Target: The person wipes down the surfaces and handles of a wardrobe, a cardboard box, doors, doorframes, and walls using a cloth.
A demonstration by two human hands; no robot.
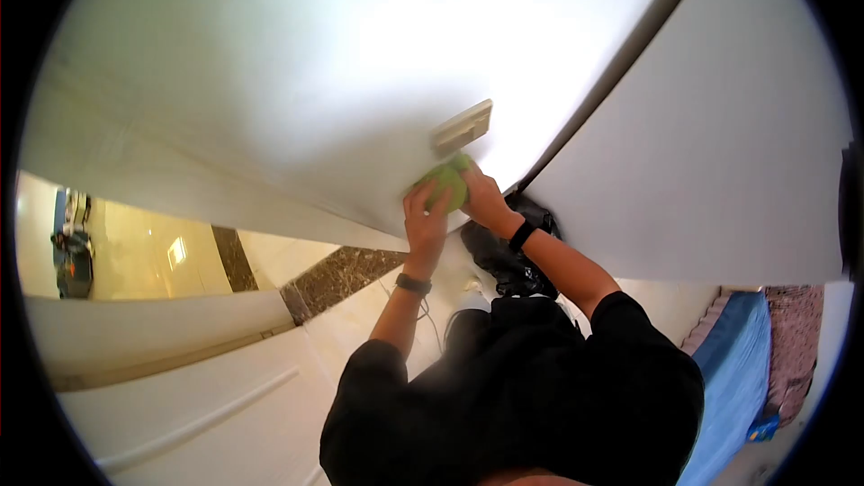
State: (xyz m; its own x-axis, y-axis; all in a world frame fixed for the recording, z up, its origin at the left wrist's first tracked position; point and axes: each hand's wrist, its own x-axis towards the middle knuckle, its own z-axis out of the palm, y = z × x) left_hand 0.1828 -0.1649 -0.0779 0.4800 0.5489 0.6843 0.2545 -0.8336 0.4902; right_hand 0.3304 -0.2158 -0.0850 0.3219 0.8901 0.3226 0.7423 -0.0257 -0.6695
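White wall (252,63) occupies the view from nine o'clock round to one o'clock; a pale panel (720,117) stands at two to three o'clock, beyond a dark gap. Pale floor crossed by a brown stone strip (342,281) shows at seven to eight o'clock.

Green cloth (445,187) is at the centre of view, apparently against the wall, just off the six o'clock edge of a switch plate (463,129). Left hand (427,220) holds it from the seven o'clock side, fingers curved over it; right hand (487,202) grips it from the four o'clock side. Black plastic bag (508,256) lies at five o'clock, past the right hand.

Progress: cloth is in both hands and at the wall, so work appears under way. Finished and outstanding areas of wall cannot be told apart; completion is unverified.
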